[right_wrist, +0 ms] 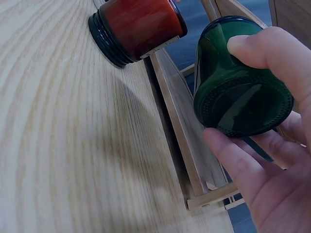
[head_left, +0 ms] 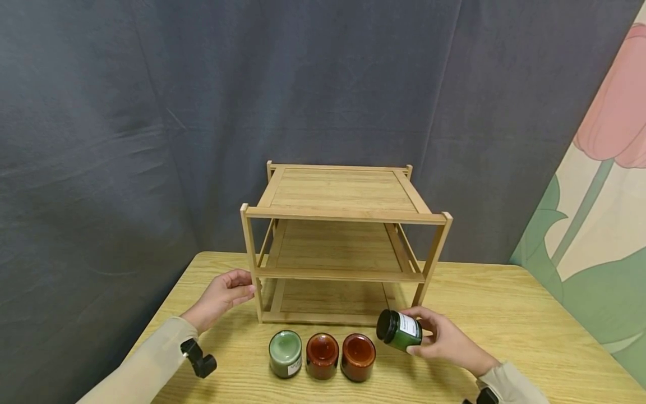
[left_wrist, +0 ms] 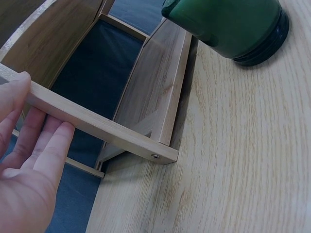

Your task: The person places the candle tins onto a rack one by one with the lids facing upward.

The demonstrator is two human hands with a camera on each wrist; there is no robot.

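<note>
My right hand (head_left: 444,339) grips a dark green glass jar (head_left: 398,330) with a black lid and a white label. The jar is tilted, lid toward the left, near the shelf's front right corner; its round base (right_wrist: 248,104) faces the right wrist camera. With thumb and fingers, my left hand (head_left: 222,294) pinches the front left post (left_wrist: 92,119) of a three-tier wooden shelf (head_left: 348,191). In front of the shelf, a lighter green jar (head_left: 285,353) and two amber jars (head_left: 322,359) stand in a row, upside down on their lids.
All this stands on a light wood-grain table (head_left: 469,297). A dark grey curtain (head_left: 323,84) hangs behind and along the left side. On the right is a wall panel (head_left: 595,224) with a painted pink tulip.
</note>
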